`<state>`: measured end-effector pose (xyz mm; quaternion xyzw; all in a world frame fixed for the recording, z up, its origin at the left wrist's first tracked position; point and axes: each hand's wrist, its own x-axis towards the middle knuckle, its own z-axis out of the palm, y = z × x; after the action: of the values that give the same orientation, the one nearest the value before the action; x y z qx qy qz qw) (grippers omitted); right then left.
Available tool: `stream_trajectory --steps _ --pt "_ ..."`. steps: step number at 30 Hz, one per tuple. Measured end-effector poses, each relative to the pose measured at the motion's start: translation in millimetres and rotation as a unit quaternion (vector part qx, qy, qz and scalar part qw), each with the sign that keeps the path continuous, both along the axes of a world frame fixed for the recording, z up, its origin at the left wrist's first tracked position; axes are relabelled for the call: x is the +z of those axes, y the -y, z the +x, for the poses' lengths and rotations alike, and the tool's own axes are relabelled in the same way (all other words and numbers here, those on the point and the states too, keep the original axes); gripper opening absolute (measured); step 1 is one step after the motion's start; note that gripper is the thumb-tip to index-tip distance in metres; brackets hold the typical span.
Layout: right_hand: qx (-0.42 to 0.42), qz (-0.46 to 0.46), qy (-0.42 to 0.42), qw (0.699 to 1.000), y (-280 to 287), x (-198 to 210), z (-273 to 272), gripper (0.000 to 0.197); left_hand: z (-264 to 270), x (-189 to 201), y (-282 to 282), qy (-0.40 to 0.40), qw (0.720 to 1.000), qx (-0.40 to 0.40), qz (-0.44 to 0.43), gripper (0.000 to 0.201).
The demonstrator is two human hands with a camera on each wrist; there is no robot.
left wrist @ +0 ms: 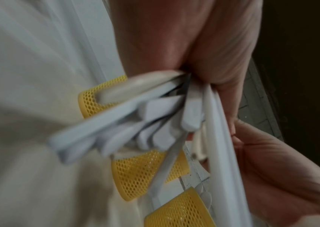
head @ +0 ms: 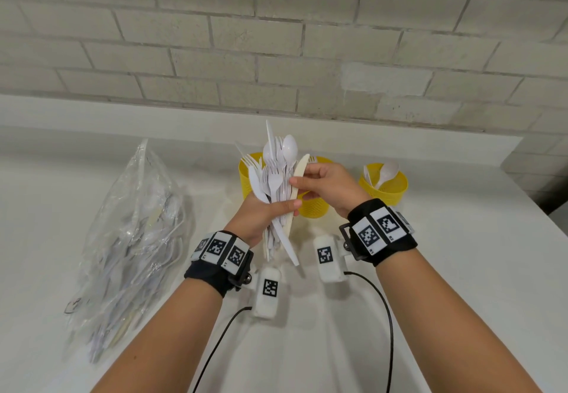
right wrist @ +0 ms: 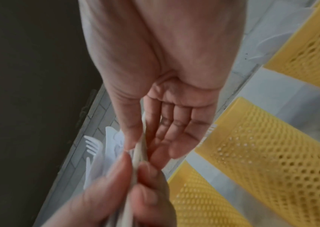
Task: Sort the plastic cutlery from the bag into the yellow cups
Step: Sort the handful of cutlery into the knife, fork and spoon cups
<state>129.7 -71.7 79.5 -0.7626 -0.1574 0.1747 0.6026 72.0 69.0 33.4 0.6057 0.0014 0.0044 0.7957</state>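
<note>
Gripping cutlery bundle point(head: 278, 183), left hand point(head: 261, 217), bag point(head: 135, 239) head-view only

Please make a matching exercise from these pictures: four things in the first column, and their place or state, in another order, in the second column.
Things:
1. bundle of cutlery
2. cream knife
3. clear bag
4. right-most yellow cup

Places or states:
A. lies on the table at the left
B. gripped in the left hand
C. holds spoons
D. pinched by the right hand

Pairs: 1-B, 2-D, 3-A, 4-C

Black wristbands point(head: 218, 272) with checkered tags, cables
</note>
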Motion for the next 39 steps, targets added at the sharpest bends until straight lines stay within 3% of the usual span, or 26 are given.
stream_trajectory --steps 3,7,13,19,24,28,30,33,36,39 --pt "-0.009 0.042 -0.029 0.999 -1.6 0.8 -1.7 0.007 -0.9 1.9 -0.2 -0.007 1.000 0.010 -0.004 0.035" --pt "-0.028 0.054 -0.042 0.997 -5.3 3.3 -3.2 0.011 -0.1 -0.1 -2.6 -0.031 0.998 0.045 0.007 0.044" --pt "-0.077 0.058 -0.022 0.995 -13.1 8.2 -0.7 0.014 -0.7 0.3 -11.9 -0.064 0.990 0.124 0.029 0.018" --pt "-0.177 0.102 0.076 0.976 -27.5 30.2 11.8 0.022 -4.6 3.4 -40.7 -0.060 0.979 0.192 0.016 0.021" --pt "-0.212 0.184 0.172 0.944 -49.8 46.9 25.3 0.018 -11.0 3.0 -61.4 -0.054 0.982 0.175 0.032 0.019" --pt "-0.201 0.117 0.220 0.947 -73.8 28.7 35.3 0.016 -17.6 6.6 -64.2 -0.046 0.987 0.150 0.024 0.020" --pt "-0.177 0.026 0.228 0.957 -81.8 10.3 39.0 0.015 -19.8 7.9 -63.8 -0.044 0.989 0.138 0.027 0.015" --pt "-0.135 -0.091 0.190 0.968 -83.2 -10.0 41.6 0.030 -21.3 7.6 -62.8 -0.040 0.991 0.126 0.026 0.012" --pt "-0.122 -0.082 0.174 0.974 -77.6 -11.7 37.3 0.038 -21.1 7.4 -61.2 -0.039 0.993 0.113 0.019 0.012" --pt "-0.161 -0.006 0.213 0.964 -71.5 -3.1 28.0 0.023 -19.4 7.4 -57.4 -0.039 0.993 0.111 0.027 0.010"
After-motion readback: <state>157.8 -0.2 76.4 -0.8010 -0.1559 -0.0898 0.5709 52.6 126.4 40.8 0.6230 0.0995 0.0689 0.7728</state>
